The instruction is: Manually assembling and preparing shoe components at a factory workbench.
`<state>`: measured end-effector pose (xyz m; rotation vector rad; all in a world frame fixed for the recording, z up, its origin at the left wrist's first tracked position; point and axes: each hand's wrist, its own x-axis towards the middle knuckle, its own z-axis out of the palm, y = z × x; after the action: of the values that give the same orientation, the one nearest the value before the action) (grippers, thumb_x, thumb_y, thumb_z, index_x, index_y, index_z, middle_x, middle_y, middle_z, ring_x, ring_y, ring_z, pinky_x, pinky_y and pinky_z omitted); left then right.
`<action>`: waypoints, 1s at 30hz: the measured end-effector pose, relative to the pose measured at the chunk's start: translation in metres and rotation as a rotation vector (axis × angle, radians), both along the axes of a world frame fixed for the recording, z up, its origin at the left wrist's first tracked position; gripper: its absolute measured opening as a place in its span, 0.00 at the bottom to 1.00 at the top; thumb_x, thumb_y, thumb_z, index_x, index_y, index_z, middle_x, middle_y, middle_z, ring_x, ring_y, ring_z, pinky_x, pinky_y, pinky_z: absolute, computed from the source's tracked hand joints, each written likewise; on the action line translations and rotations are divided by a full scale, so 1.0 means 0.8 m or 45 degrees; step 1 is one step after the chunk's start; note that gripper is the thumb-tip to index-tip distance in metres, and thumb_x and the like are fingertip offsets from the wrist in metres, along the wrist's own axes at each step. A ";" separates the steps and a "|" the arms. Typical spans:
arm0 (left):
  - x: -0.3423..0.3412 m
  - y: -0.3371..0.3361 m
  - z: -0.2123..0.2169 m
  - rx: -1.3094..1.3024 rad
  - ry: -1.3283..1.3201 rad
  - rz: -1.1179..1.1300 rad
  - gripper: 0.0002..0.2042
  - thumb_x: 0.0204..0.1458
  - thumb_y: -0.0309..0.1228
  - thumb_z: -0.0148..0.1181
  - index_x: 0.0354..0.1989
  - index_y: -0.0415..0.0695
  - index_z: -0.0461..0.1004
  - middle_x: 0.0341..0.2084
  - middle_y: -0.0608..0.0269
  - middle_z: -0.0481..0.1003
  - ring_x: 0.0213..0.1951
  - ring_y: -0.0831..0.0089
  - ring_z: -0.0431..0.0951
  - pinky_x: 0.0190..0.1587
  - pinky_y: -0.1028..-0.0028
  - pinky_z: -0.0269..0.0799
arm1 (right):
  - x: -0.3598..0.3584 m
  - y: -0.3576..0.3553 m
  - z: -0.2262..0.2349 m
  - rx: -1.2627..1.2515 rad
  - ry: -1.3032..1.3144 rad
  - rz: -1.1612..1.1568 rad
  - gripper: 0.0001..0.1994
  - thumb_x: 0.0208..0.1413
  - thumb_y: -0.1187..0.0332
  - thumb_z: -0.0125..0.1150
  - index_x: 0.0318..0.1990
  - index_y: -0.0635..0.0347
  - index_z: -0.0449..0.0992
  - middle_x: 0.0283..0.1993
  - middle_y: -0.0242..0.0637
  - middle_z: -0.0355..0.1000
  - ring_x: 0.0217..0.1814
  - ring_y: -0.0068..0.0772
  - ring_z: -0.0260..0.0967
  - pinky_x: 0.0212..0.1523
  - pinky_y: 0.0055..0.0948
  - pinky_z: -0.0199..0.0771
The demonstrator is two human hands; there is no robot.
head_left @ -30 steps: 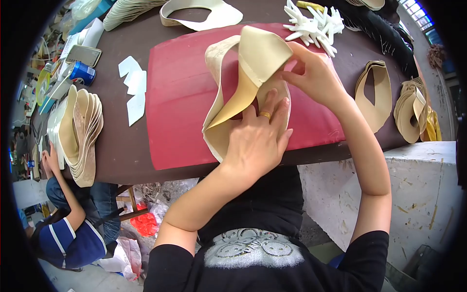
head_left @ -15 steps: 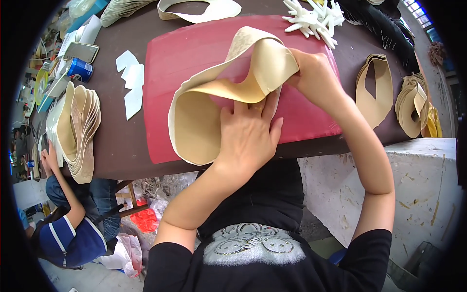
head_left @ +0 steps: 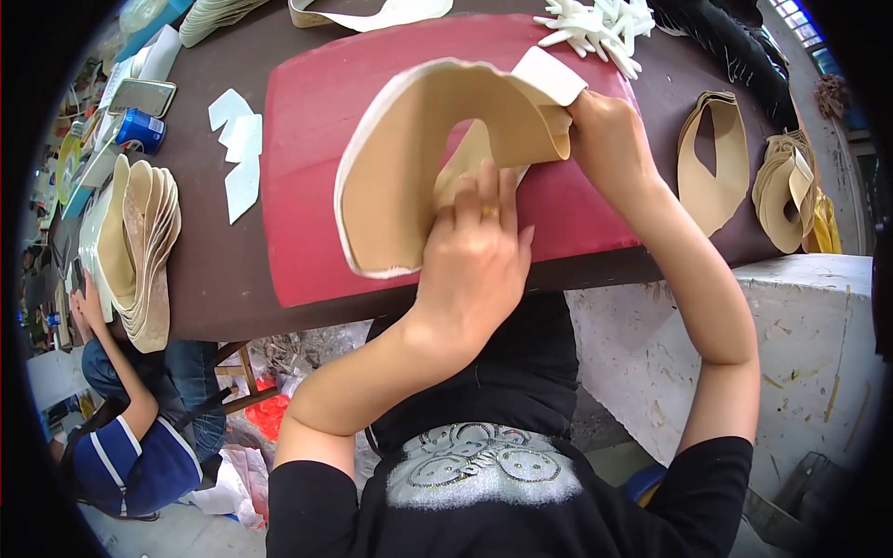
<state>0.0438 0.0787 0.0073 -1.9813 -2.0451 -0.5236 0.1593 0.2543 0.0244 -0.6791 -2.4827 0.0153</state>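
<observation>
A beige shoe upper [head_left: 391, 177] with a pale edge stands curled on the red mat [head_left: 307, 242] in front of me. My right hand [head_left: 609, 139] is closed on its right end, fingertips pinching the edge near a white stiff-looking flap [head_left: 551, 76]. Against the inner lower part of the upper lies my left hand [head_left: 473, 256], its fingers stretched out and the thumb apart. A ring shows on one finger. The left fingertips are slightly blurred, and part of the upper's lower edge is hidden behind that hand.
Stacked beige uppers [head_left: 144, 246] stand at the left table edge, and more [head_left: 714, 163] lie at the right. White cut pieces [head_left: 244, 139] rest left of the mat, near a blue can [head_left: 140, 130] and a phone [head_left: 142, 97]. White finger-shaped pieces [head_left: 600, 33] touch its far corner. A co-worker [head_left: 130, 456] sits left.
The upper has been turned and opened out, so its broad inner face now shows. My right hand has shifted slightly right, still gripping the end. My left hand stays against the upper.
</observation>
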 end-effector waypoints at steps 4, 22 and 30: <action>0.000 0.044 0.006 -0.092 -0.054 -0.016 0.16 0.55 0.30 0.53 0.47 0.31 0.73 0.41 0.48 0.75 0.42 0.60 0.71 0.40 0.68 0.68 | -0.011 -0.012 -0.001 0.198 -0.164 -0.222 0.05 0.45 0.75 0.61 0.30 0.64 0.73 0.26 0.43 0.74 0.20 0.42 0.71 0.22 0.35 0.71; 0.010 0.076 -0.018 0.098 0.322 0.084 0.20 0.48 0.27 0.56 0.50 0.30 0.72 0.42 0.48 0.73 0.36 0.62 0.66 0.42 0.66 0.61 | -0.007 -0.007 0.048 0.381 -0.233 -0.136 0.10 0.48 0.77 0.59 0.39 0.60 0.75 0.28 0.40 0.74 0.22 0.43 0.73 0.24 0.36 0.76; 0.006 0.106 -0.029 0.381 -0.005 -0.078 0.20 0.46 0.29 0.57 0.48 0.31 0.74 0.41 0.45 0.74 0.36 0.63 0.67 0.39 0.66 0.62 | -0.001 0.001 0.044 0.341 -0.321 -0.225 0.10 0.48 0.78 0.59 0.40 0.60 0.74 0.28 0.40 0.75 0.22 0.43 0.73 0.24 0.35 0.76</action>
<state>0.0489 0.1636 -0.0158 -1.8682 -1.7900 -0.7954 0.1589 0.2555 0.0594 -0.8214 -2.5830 -0.4875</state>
